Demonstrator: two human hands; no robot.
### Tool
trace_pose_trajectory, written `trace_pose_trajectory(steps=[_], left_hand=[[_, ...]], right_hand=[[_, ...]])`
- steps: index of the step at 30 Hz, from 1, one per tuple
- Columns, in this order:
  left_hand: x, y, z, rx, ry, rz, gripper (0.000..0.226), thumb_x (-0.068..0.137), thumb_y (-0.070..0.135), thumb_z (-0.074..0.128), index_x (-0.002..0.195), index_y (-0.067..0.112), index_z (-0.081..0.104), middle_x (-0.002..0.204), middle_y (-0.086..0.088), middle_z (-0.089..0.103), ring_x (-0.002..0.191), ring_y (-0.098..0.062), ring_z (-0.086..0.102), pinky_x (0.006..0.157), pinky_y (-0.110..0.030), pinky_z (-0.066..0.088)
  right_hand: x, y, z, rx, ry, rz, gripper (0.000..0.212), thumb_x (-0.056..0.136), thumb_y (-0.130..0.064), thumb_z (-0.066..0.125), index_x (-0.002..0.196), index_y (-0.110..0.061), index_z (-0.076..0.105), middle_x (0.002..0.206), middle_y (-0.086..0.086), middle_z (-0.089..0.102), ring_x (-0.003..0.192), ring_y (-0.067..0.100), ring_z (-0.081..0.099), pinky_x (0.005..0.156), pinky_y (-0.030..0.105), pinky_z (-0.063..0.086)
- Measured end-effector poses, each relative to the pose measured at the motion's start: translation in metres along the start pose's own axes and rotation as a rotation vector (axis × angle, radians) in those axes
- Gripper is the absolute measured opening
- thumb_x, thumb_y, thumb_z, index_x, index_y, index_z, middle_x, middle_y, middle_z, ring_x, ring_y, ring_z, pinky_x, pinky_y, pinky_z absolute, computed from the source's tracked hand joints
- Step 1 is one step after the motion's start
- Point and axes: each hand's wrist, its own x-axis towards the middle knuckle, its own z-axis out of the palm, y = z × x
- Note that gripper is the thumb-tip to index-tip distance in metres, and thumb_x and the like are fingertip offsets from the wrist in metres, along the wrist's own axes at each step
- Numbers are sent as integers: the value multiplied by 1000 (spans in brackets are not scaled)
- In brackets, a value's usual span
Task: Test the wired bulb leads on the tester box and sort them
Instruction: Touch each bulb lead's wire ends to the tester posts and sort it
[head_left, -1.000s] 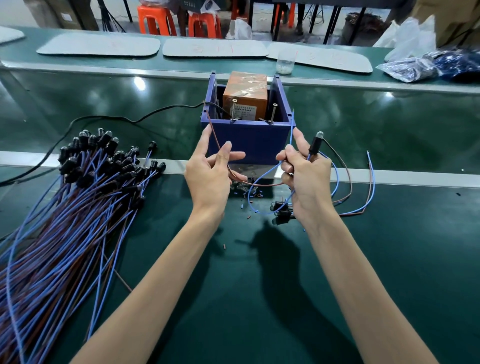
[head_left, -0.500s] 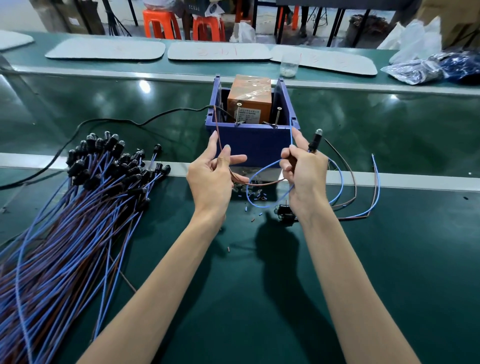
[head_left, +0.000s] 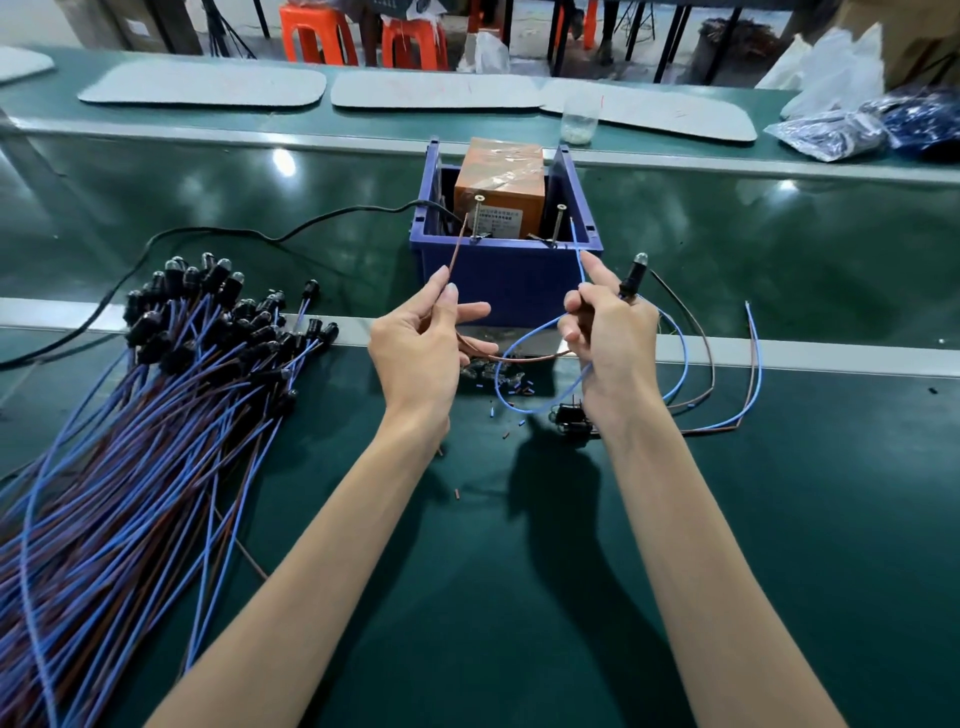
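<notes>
A blue tester box (head_left: 506, 275) with an orange block (head_left: 501, 187) and two upright screws stands at the table's middle. My left hand (head_left: 423, 345) pinches a brown lead (head_left: 457, 249) whose tip reaches up to the left screw (head_left: 476, 218). My right hand (head_left: 605, 338) grips the black bulb holder (head_left: 631, 278) and pinches the blue lead (head_left: 577, 249), which rises beside the right screw (head_left: 559, 223). Both leads loop below between my hands.
A large bundle of blue and brown wired bulbs (head_left: 156, 395) lies at the left. A few wired bulbs (head_left: 727, 384) lie right of my right hand. A black cable (head_left: 218, 234) runs to the box. Wire scraps (head_left: 498, 379) litter the belt. Bags (head_left: 852, 130) sit at the back right.
Both hands stayed in front of the box. The brown and blue lead tips came up closer to the two screws.
</notes>
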Motion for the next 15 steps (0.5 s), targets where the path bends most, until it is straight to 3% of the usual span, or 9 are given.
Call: trace_pose_trajectory(steps=[9,15], left_hand=[[-2,5,0,24,-91,-17,22,99,13,50,113,27,60,70,11,73,46,-8,64,43,-11,39],[-2,4,0,43,-108,-15,25,99,13,49,119,23,61,71,10,73,47,-9,65,43,-11,38]], right_hand=[[-1,-6,-3,-28,-32,-6,33,94,-1,42,116,-12,64,56,-5,49,38,6,36,39,13,30],[-3,-7,-3,-56,-50,-42,27,94,-2,46,105,-15,67,55,-8,49,38,5,37,41,13,30]])
